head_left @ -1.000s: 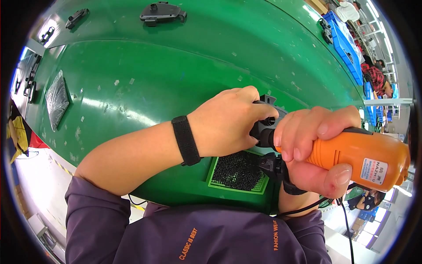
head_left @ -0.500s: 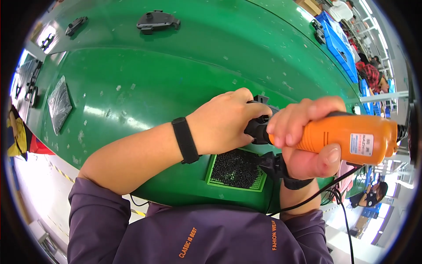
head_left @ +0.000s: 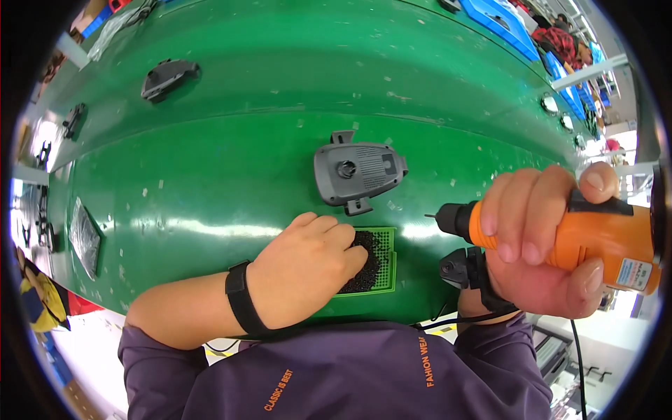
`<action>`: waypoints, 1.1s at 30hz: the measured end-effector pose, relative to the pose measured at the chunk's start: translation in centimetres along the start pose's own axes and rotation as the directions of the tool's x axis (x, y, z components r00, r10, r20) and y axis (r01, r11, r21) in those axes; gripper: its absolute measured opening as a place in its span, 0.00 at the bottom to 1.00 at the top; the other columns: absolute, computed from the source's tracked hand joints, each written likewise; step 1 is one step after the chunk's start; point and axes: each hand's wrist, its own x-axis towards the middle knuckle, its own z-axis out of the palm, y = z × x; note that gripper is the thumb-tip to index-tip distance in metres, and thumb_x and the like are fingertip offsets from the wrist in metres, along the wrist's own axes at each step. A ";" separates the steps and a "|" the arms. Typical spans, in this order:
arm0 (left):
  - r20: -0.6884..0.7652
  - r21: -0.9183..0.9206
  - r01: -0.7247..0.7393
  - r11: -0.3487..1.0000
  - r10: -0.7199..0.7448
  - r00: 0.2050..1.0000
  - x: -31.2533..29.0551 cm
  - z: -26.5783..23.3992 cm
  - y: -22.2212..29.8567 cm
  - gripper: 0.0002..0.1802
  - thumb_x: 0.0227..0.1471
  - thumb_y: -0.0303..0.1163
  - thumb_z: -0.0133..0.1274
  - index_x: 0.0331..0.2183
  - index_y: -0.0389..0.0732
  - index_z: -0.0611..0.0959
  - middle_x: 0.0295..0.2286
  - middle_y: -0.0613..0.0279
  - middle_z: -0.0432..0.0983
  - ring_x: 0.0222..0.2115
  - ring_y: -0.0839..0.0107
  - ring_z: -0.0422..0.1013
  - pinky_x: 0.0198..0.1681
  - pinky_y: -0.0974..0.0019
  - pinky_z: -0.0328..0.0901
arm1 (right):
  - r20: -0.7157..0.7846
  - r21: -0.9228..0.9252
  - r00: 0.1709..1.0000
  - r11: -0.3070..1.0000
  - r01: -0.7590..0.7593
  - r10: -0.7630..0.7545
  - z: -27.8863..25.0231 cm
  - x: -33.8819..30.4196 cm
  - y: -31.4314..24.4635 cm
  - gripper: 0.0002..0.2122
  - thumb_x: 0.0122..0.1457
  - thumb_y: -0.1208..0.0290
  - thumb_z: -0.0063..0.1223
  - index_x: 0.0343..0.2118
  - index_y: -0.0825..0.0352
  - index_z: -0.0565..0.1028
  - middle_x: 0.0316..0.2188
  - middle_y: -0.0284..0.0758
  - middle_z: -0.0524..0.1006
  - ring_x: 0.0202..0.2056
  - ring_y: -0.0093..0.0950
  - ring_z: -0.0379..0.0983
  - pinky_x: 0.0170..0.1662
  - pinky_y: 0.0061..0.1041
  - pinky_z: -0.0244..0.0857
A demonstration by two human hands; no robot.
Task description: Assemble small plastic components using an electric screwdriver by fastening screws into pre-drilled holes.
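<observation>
In my right hand is an orange electric screwdriver, its fingers wrapped round the body. The thin bit points left, well apart from the work. My left hand has its fingers curled down over the green tray, at the heap of small black screws. Its fingertips are hidden, so any screw between them does not show. Just beyond the tray a grey plastic holder lies on the table, with a round black knob on its upturned face and tabs at its edges. Neither hand touches it.
Another grey holder lies at the far left, near a smaller dark part. A clear plastic bag rests by the left table edge. Blue trays stand at the far right. The screwdriver's black cable hangs at lower right.
My left hand has left the grey holder and moved down to the screw tray. The screwdriver has drawn back right from the holder, which now lies in full view. The whole view has shifted.
</observation>
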 end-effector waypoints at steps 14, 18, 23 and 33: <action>-0.164 -0.361 -0.043 0.932 -0.018 0.986 1.3 -0.8 -0.4 0.09 0.47 0.30 0.67 0.30 0.40 0.83 0.27 0.59 0.78 0.29 0.58 0.75 0.36 0.58 0.69 | 0.110 0.077 0.987 0.989 -0.130 0.121 0.1 -0.2 -0.1 0.24 0.59 0.55 0.62 0.50 0.58 0.62 0.20 0.26 0.72 0.19 0.22 0.69 0.30 0.27 0.69; -0.191 -0.402 -0.022 0.915 -0.061 0.980 1.5 -1.0 -0.1 0.06 0.48 0.25 0.65 0.30 0.39 0.83 0.27 0.57 0.79 0.28 0.56 0.76 0.33 0.58 0.70 | 0.029 0.157 0.986 0.974 -0.165 0.163 1.4 -0.7 0.0 0.23 0.59 0.56 0.63 0.47 0.57 0.61 0.20 0.26 0.72 0.18 0.23 0.70 0.29 0.27 0.70; -0.237 -0.491 -0.008 0.871 -0.125 0.963 1.6 -0.8 0.3 0.06 0.51 0.22 0.62 0.33 0.38 0.82 0.28 0.55 0.79 0.29 0.54 0.77 0.32 0.57 0.71 | 0.053 0.237 0.995 0.966 -0.099 0.089 2.4 -0.4 0.6 0.22 0.59 0.55 0.64 0.45 0.57 0.61 0.20 0.26 0.72 0.17 0.24 0.70 0.28 0.27 0.70; -0.158 -0.398 -0.031 0.917 -0.035 0.987 1.3 -0.4 0.6 0.10 0.55 0.27 0.59 0.35 0.38 0.74 0.23 0.54 0.75 0.26 0.52 0.75 0.29 0.54 0.70 | 0.148 0.211 0.984 0.969 -0.127 0.097 1.9 -0.9 0.6 0.22 0.60 0.55 0.63 0.45 0.56 0.62 0.19 0.25 0.72 0.17 0.23 0.70 0.27 0.27 0.70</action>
